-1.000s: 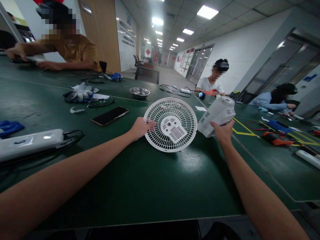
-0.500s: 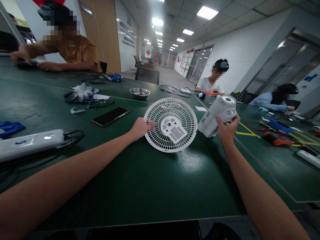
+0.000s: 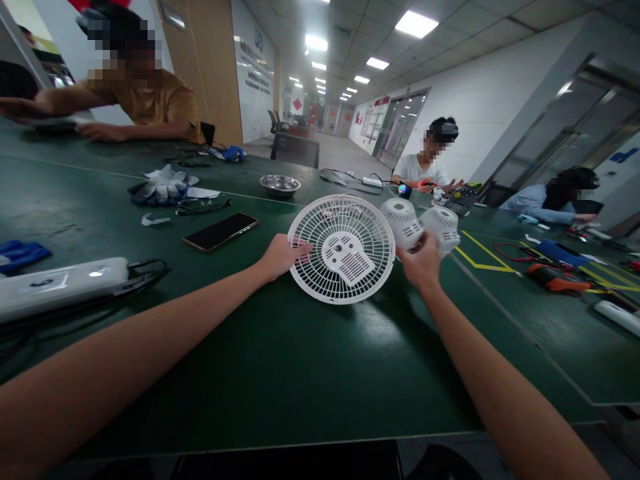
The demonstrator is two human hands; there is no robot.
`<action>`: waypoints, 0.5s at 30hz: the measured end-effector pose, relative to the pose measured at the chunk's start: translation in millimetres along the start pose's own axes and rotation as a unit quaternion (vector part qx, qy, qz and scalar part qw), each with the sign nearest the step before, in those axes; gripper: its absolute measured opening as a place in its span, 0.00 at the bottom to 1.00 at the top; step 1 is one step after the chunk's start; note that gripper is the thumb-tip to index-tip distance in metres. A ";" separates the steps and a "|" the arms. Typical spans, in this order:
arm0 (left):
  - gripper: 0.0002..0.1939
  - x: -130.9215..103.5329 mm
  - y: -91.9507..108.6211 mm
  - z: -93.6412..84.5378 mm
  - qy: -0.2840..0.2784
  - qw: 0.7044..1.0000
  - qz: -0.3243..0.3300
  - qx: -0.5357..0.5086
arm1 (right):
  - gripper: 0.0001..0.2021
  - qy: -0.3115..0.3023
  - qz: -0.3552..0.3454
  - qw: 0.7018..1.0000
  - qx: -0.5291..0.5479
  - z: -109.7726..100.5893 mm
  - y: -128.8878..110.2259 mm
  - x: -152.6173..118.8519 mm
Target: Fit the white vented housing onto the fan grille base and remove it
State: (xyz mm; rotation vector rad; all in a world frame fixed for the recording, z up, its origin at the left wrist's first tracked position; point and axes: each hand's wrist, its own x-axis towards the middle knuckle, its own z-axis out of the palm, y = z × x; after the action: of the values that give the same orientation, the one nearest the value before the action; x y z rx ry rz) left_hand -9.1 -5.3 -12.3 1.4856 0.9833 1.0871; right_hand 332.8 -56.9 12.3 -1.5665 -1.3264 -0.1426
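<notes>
A round white fan grille with a vented plate at its centre stands tilted over the green table. My left hand is closed on its left rim, thumb over the bars. Just right of the grille, my right hand grips a white vented motor housing, with a round hole in its top. The grille's edge and my fingers hide part of that housing. Behind my right hand is a second white vented housing; its lower part is covered, so I cannot tell what it rests on.
A black phone, a steel bowl, gloves and a white power strip lie on the left and far table. An orange multimeter is at right. Three other people sit around the tables.
My right hand has moved left with the housing, bringing it against or near the grille's right edge. A second housing now shows separately. My left hand and the grille stay nearly still.
</notes>
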 end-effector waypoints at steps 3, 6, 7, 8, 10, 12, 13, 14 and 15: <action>0.05 0.9 -2.5 -1.5 -0.010 1.000 0.011 0.000 | 0.36 -0.092 0.045 0.994 -0.040 15.4 7.2 -7.2; 0.05 2.5 -5.4 -2.8 -0.016 1.000 0.022 0.006 | 0.36 -0.153 0.053 0.984 -0.073 24.2 12.5 -11.6; 0.05 3.0 -6.0 -2.9 -0.015 1.000 0.023 0.005 | 0.36 -0.166 0.047 0.982 -0.077 25.8 12.4 -13.0; 0.05 3.3 -6.2 -2.8 -0.015 1.000 0.024 0.004 | 0.37 -0.177 0.040 0.980 -0.079 26.7 11.5 -14.4; 0.05 3.3 -5.5 -1.9 -0.009 1.000 0.023 0.000 | 0.38 -0.202 0.021 0.976 -0.084 27.5 8.5 -17.1; 0.04 2.7 -3.6 -0.5 -0.003 1.000 0.019 0.000 | 0.38 -0.228 -0.003 0.970 -0.087 27.7 6.5 -19.4; 0.04 2.3 -2.6 0.1 -0.002 1.000 0.016 0.000 | 0.38 -0.236 -0.014 0.968 -0.088 27.7 6.5 -20.3; 0.03 2.0 -1.7 0.7 0.000 1.000 0.013 0.000 | 0.37 -0.241 -0.025 0.966 -0.092 27.9 7.2 -21.0; 0.03 1.7 -1.2 1.1 0.001 1.000 0.009 0.000 | 0.37 -0.242 -0.038 0.965 -0.094 28.0 8.4 -21.5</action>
State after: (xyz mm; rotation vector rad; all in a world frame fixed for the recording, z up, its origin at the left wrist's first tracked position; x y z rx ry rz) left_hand -7.6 -3.8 -13.4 1.4966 0.9730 1.1017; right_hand 317.4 -49.2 -19.6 -1.7816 -1.7966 0.0763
